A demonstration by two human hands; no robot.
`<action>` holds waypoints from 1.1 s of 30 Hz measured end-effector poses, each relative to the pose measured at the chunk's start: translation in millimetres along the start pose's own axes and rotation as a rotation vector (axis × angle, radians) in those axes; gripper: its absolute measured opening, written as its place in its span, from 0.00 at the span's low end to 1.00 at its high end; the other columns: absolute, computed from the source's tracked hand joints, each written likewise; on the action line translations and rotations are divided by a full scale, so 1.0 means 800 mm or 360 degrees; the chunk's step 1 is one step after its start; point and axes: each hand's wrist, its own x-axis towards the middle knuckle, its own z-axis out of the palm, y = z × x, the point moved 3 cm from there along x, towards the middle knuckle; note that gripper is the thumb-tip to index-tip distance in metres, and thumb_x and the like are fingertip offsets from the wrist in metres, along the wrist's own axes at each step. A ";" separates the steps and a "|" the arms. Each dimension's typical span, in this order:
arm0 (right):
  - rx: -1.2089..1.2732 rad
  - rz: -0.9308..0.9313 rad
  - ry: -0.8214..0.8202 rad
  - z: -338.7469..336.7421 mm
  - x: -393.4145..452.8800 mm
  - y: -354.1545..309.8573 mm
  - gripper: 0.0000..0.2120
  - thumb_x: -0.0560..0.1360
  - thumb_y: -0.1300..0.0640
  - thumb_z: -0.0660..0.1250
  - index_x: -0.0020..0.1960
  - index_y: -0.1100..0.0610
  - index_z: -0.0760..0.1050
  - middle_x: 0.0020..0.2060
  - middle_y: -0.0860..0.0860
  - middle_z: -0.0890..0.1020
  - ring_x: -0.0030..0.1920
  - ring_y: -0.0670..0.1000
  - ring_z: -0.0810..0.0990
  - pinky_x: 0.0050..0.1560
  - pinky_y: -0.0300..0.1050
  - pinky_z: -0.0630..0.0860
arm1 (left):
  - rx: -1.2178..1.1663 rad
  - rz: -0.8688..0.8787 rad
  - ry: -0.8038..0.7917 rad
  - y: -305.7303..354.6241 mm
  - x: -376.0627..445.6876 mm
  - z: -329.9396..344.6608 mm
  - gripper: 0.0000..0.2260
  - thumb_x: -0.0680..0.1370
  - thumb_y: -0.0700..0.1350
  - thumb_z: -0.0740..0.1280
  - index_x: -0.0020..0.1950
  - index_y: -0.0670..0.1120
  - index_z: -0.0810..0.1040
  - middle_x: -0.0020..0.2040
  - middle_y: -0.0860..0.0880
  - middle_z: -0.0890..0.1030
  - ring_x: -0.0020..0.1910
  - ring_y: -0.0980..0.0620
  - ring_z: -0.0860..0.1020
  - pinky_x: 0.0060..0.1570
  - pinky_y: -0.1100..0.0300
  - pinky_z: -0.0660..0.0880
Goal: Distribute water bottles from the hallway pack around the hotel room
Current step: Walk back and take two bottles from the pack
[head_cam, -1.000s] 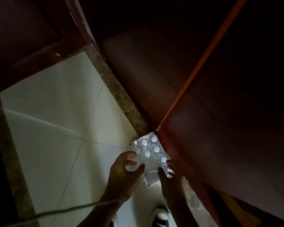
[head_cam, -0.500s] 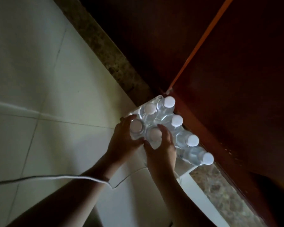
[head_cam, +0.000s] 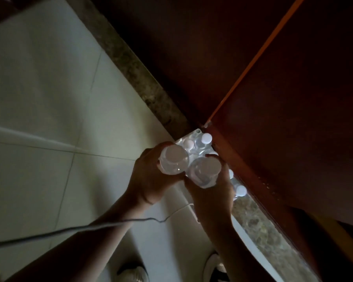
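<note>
A plastic-wrapped pack of water bottles (head_cam: 199, 142) stands on the pale floor against a dark wooden corner. My left hand (head_cam: 149, 180) grips one clear bottle with a white cap (head_cam: 173, 158), lifted above the pack. Beside it, my right hand (head_cam: 212, 196) grips a second bottle (head_cam: 205, 169), also raised. Both bottles point cap-up toward the camera and nearly touch. Several white caps of the remaining bottles show behind and to the right of my hands.
Dark red-brown wooden panels (head_cam: 283, 119) with an orange edge fill the right and top. A speckled stone strip (head_cam: 130, 64) runs along their base. Pale floor tiles (head_cam: 39, 119) spread left. A thin cable (head_cam: 69, 231) crosses my left forearm. My shoes (head_cam: 135, 272) are below.
Both hands have pulled a bottle each up out of the pack toward the camera. Half a second ago they were gripping the caps with the bottles still seated in the pack.
</note>
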 end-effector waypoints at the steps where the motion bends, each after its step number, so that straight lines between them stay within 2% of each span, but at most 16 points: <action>1: 0.0110 0.0006 -0.0044 -0.023 -0.010 -0.041 0.30 0.60 0.53 0.83 0.55 0.40 0.71 0.48 0.44 0.83 0.50 0.48 0.82 0.51 0.52 0.80 | -0.0052 -0.0046 0.0016 0.039 -0.010 -0.027 0.25 0.61 0.51 0.82 0.56 0.51 0.80 0.47 0.56 0.85 0.46 0.55 0.83 0.47 0.63 0.78; 3: 0.0346 -0.0031 -0.0120 -0.071 -0.028 -0.131 0.28 0.59 0.51 0.82 0.54 0.41 0.74 0.46 0.47 0.84 0.48 0.51 0.84 0.49 0.59 0.82 | -0.0208 -0.0134 0.0024 0.126 -0.026 -0.084 0.22 0.62 0.47 0.82 0.54 0.53 0.80 0.45 0.55 0.85 0.45 0.56 0.83 0.44 0.63 0.78; 5: 0.0524 -0.0097 -0.0209 -0.117 -0.042 -0.231 0.25 0.59 0.53 0.81 0.51 0.45 0.74 0.43 0.51 0.84 0.43 0.55 0.85 0.43 0.63 0.82 | -0.0434 -0.0168 0.0030 0.219 -0.039 -0.144 0.20 0.64 0.39 0.81 0.50 0.53 0.80 0.41 0.57 0.85 0.40 0.59 0.83 0.37 0.69 0.77; 7: 0.0669 -0.0205 -0.0330 -0.166 -0.055 -0.341 0.22 0.62 0.64 0.78 0.49 0.48 0.73 0.39 0.50 0.84 0.39 0.51 0.85 0.37 0.54 0.82 | -0.0557 -0.0117 0.0035 0.325 -0.053 -0.207 0.20 0.65 0.35 0.79 0.50 0.54 0.80 0.40 0.59 0.85 0.39 0.62 0.83 0.35 0.71 0.76; 9: 0.0787 -0.0336 -0.0436 -0.222 -0.072 -0.462 0.22 0.62 0.69 0.72 0.50 0.51 0.73 0.38 0.50 0.84 0.37 0.50 0.84 0.36 0.46 0.81 | -0.0603 -0.0017 0.0081 0.431 -0.068 -0.272 0.19 0.67 0.33 0.77 0.49 0.54 0.80 0.40 0.58 0.85 0.39 0.62 0.83 0.34 0.71 0.76; 11: 0.0822 -0.0440 -0.0524 -0.279 -0.094 -0.577 0.23 0.63 0.70 0.72 0.53 0.53 0.73 0.39 0.51 0.84 0.38 0.53 0.85 0.36 0.49 0.82 | -0.0655 0.0099 0.0128 0.535 -0.084 -0.335 0.19 0.68 0.32 0.75 0.47 0.55 0.80 0.40 0.58 0.85 0.40 0.62 0.83 0.35 0.72 0.75; 14: 0.0875 -0.0585 -0.0550 -0.370 -0.136 -0.732 0.25 0.63 0.73 0.74 0.54 0.56 0.73 0.40 0.49 0.84 0.38 0.52 0.85 0.37 0.50 0.84 | -0.0709 0.0271 0.0215 0.687 -0.118 -0.418 0.19 0.70 0.33 0.75 0.46 0.59 0.80 0.42 0.56 0.85 0.42 0.59 0.84 0.37 0.69 0.79; 17: 0.0892 -0.0765 -0.0533 -0.459 -0.188 -0.856 0.24 0.59 0.65 0.76 0.52 0.53 0.74 0.41 0.49 0.85 0.42 0.50 0.86 0.39 0.47 0.82 | -0.0876 0.0427 0.0252 0.821 -0.165 -0.483 0.17 0.71 0.31 0.74 0.54 0.46 0.79 0.46 0.45 0.85 0.46 0.50 0.86 0.40 0.61 0.82; 18: 0.0892 -0.0848 -0.0517 -0.488 -0.206 -0.889 0.23 0.59 0.64 0.75 0.52 0.53 0.75 0.40 0.48 0.85 0.41 0.49 0.86 0.38 0.43 0.81 | -0.0918 0.0498 0.0297 0.860 -0.184 -0.500 0.17 0.70 0.32 0.75 0.55 0.46 0.79 0.46 0.45 0.86 0.47 0.48 0.86 0.42 0.57 0.83; 19: 0.0906 -0.0920 -0.0505 -0.515 -0.225 -0.918 0.22 0.60 0.65 0.75 0.52 0.53 0.75 0.39 0.47 0.84 0.40 0.47 0.85 0.38 0.40 0.80 | -0.0927 0.0579 0.0352 0.894 -0.204 -0.516 0.18 0.70 0.34 0.76 0.55 0.49 0.79 0.46 0.46 0.86 0.47 0.48 0.86 0.43 0.56 0.83; 21: 0.0923 -0.1030 -0.0466 -0.564 -0.262 -0.968 0.21 0.61 0.65 0.74 0.52 0.55 0.75 0.39 0.49 0.84 0.40 0.48 0.85 0.39 0.40 0.80 | -0.0962 0.0754 0.0414 0.955 -0.241 -0.544 0.17 0.68 0.40 0.75 0.53 0.54 0.79 0.46 0.48 0.86 0.46 0.51 0.85 0.43 0.59 0.82; 23: 0.0916 -0.1137 -0.0398 -0.604 -0.299 -1.007 0.21 0.62 0.64 0.74 0.53 0.59 0.75 0.39 0.50 0.83 0.40 0.49 0.84 0.40 0.42 0.80 | -0.1020 0.0892 0.0377 1.004 -0.273 -0.567 0.15 0.67 0.41 0.74 0.52 0.54 0.80 0.45 0.48 0.86 0.45 0.53 0.85 0.42 0.62 0.80; 28: 0.0871 -0.1298 -0.0150 -0.678 -0.370 -1.055 0.18 0.63 0.64 0.73 0.51 0.59 0.74 0.37 0.48 0.82 0.39 0.48 0.82 0.40 0.40 0.79 | -0.1121 0.1157 0.0117 1.085 -0.323 -0.597 0.13 0.67 0.41 0.74 0.50 0.51 0.80 0.43 0.51 0.86 0.43 0.57 0.85 0.40 0.67 0.78; 33: 0.0834 -0.1280 0.0251 -0.739 -0.429 -1.039 0.18 0.62 0.64 0.73 0.50 0.59 0.75 0.35 0.47 0.82 0.37 0.46 0.82 0.37 0.37 0.78 | -0.1173 0.1268 -0.0204 1.134 -0.356 -0.579 0.10 0.68 0.41 0.75 0.48 0.47 0.81 0.42 0.49 0.86 0.40 0.57 0.84 0.39 0.66 0.79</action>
